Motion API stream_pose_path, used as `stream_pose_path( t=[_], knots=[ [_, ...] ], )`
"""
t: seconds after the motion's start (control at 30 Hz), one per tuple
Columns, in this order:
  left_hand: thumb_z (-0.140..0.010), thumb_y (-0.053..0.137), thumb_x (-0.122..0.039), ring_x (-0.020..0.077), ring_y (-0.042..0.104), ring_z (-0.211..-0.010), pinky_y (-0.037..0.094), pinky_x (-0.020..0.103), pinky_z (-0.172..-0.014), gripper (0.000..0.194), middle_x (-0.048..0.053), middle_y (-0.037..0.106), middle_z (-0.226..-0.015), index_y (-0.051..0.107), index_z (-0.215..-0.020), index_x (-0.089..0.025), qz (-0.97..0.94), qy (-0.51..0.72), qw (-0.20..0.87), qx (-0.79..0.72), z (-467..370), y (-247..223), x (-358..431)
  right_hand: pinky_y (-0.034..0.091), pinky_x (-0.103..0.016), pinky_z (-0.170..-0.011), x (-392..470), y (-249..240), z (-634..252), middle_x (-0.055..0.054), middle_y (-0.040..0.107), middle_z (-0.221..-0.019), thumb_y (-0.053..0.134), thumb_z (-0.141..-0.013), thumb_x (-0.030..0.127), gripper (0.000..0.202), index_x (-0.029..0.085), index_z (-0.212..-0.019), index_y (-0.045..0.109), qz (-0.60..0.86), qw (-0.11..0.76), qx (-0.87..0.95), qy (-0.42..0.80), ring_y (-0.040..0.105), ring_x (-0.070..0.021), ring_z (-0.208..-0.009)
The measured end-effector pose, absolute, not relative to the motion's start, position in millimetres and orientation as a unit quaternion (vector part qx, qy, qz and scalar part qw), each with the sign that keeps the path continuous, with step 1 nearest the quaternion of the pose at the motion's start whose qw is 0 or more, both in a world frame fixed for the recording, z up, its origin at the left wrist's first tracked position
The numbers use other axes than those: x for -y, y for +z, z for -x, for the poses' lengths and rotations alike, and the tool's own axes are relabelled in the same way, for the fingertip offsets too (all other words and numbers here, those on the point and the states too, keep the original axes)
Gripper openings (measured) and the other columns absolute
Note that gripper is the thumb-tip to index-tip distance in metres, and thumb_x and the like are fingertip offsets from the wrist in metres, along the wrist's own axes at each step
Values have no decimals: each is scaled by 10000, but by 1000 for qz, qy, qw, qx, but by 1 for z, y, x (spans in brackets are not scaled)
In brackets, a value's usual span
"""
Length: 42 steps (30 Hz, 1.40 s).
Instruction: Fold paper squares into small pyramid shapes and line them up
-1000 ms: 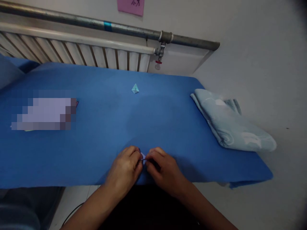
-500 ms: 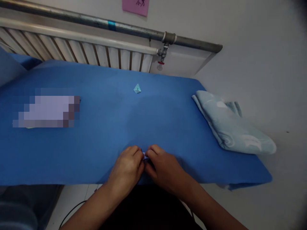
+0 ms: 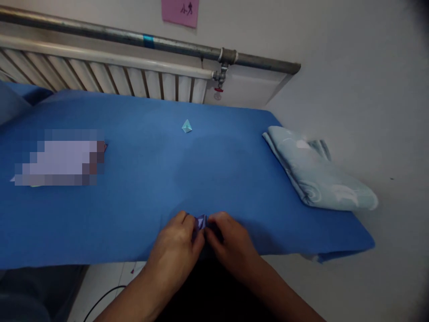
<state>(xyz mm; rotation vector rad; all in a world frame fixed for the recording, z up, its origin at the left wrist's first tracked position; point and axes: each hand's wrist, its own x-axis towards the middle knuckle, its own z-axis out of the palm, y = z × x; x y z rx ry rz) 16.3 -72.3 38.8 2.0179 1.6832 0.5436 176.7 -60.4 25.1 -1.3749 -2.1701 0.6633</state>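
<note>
A small piece of folded purple paper (image 3: 201, 222) shows between my two hands, close to the near edge of the blue-covered surface. My left hand (image 3: 179, 241) is closed on its left side, the fingers covering much of it. At the paper's right edge, my right hand (image 3: 229, 235) has thumb and fingers curled in a pinch. How much paper lies under the fingers is hidden. Farther back on the blue cover sits a small light-teal folded paper piece (image 3: 187, 126), pointed at the top and apart from both hands.
The blue-covered surface (image 3: 140, 197) runs along a white radiator (image 3: 134, 81) and a metal pipe with a red-handled valve (image 3: 219, 90). A blurred-out stack (image 3: 63, 158) lies at left. At right rests a folded pale-green blanket (image 3: 321, 174). A pink note (image 3: 181, 12) hangs on the wall.
My fingers have parted slightly, so more of the purple paper shows between them, now with visible folds. The whole view has shifted a little; the teal piece stays in place.
</note>
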Motion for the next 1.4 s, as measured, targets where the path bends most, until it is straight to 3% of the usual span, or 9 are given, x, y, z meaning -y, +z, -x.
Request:
stream_pose_path(
  t=[0.1,0.27,0.6,0.9,1.4],
  knots=[
    [-867,469,-278,186,597,-736,472,332,-694,141,31,600,-812,571,-831,-187,-719,214,245,-614,-4,46,67,447,-283,-668,58,25,-178,-37,624,-821,490,-856,161,77,190,-898,548,505,237,792,248,590,-164,-730],
    [-839,496,-229,176,622,-806,474,311,-746,124,21,656,-863,613,-873,-204,-717,182,282,-611,4,44,48,447,-281,-689,56,24,-178,-47,649,-864,541,-822,164,138,180,-957,564,519,233,781,257,611,-176,-781],
    [-835,497,-190,163,611,-698,447,268,-638,154,17,641,-751,642,-782,-203,-782,102,236,-568,-8,34,34,433,-275,-698,47,27,-176,-48,634,-836,480,-882,159,125,175,-928,595,518,167,802,247,590,-164,-763],
    [-863,477,-193,180,599,-736,437,292,-659,157,27,638,-773,614,-787,-190,-779,109,236,-570,-9,31,39,395,-254,-638,39,26,-174,-41,629,-801,440,-924,174,175,171,-891,613,524,106,819,208,585,-154,-724],
    [-863,456,-185,196,604,-727,426,298,-629,176,37,649,-757,601,-764,-194,-788,105,198,-573,-12,29,38,356,-248,-585,34,22,-170,-4,575,-694,477,-877,141,177,185,-725,555,527,106,821,191,541,-137,-636]
  ],
)
